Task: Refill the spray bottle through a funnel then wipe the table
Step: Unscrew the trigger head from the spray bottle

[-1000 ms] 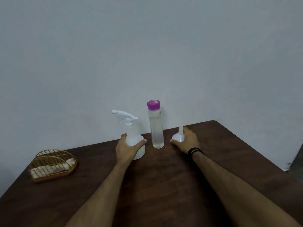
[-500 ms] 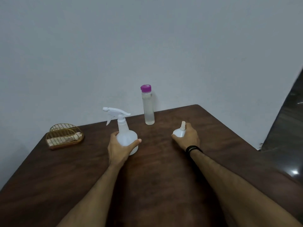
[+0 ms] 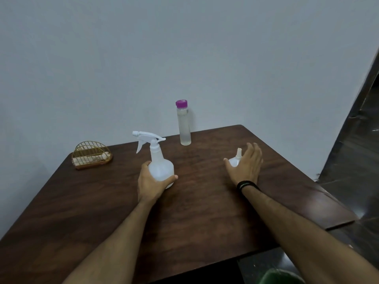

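Observation:
A white spray bottle (image 3: 159, 163) with a trigger head stands upright on the dark wooden table (image 3: 194, 212). My left hand (image 3: 151, 181) is wrapped around its round base. A small white funnel (image 3: 235, 159) sits upside down on the table, spout up. My right hand (image 3: 245, 166) is just behind and beside it with fingers spread, loosened from it. A tall clear bottle (image 3: 184, 125) with a purple cap, filled with clear liquid, stands at the table's far edge by the wall.
A gold wire basket (image 3: 91, 155) holding a folded pale cloth sits at the far left corner. The table's right edge drops to a dark floor (image 3: 352, 160). A green object (image 3: 281, 276) shows below the near edge.
Both hands drew the spray bottle and funnel toward me, away from the purple-capped bottle. My right hand has now spread its fingers off the funnel.

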A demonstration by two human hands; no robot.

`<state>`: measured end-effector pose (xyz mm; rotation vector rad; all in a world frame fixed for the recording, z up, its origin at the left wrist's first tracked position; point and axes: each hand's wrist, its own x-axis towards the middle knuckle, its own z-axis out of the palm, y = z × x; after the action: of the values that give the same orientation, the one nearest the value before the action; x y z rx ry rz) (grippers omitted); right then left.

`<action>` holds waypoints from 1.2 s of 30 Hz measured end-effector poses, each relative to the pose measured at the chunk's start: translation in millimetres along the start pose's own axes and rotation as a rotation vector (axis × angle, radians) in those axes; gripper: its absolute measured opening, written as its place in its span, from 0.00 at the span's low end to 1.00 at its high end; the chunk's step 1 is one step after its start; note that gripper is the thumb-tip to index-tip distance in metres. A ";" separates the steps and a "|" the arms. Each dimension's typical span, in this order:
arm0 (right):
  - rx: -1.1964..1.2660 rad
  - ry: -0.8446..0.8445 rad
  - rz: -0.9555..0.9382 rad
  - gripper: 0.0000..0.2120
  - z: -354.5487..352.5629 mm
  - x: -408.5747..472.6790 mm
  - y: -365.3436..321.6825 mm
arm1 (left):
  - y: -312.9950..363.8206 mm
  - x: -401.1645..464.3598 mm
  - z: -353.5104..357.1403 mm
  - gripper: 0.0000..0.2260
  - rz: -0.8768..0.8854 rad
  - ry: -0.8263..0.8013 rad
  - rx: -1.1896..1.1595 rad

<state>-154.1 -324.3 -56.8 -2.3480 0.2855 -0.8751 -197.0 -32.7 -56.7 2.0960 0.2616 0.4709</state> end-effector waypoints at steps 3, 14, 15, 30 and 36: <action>-0.036 0.036 -0.279 0.34 1.8 -8.6 -10.3 | -0.1 0.5 0.2 0.49 -0.007 -0.001 0.008; -0.063 -0.695 -0.214 0.43 71.2 -3.6 -71.9 | -7.9 34.6 3.3 0.50 -0.025 -0.006 0.034; -0.051 -0.701 -0.200 0.44 79.3 2.4 -75.8 | -8.7 42.1 3.9 0.50 -0.027 -0.005 0.036; 0.471 -0.586 0.157 0.47 199.1 106.8 -123.8 | -25.8 103.3 19.8 0.48 0.001 0.042 0.059; 0.467 -0.537 0.137 0.29 201.0 96.8 -120.3 | -26.0 104.4 19.7 0.48 -0.001 0.039 0.073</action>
<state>49.1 -172.8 -52.5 -1.9959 0.0113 -0.1911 -94.3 4.1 -64.4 2.1595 0.3070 0.5090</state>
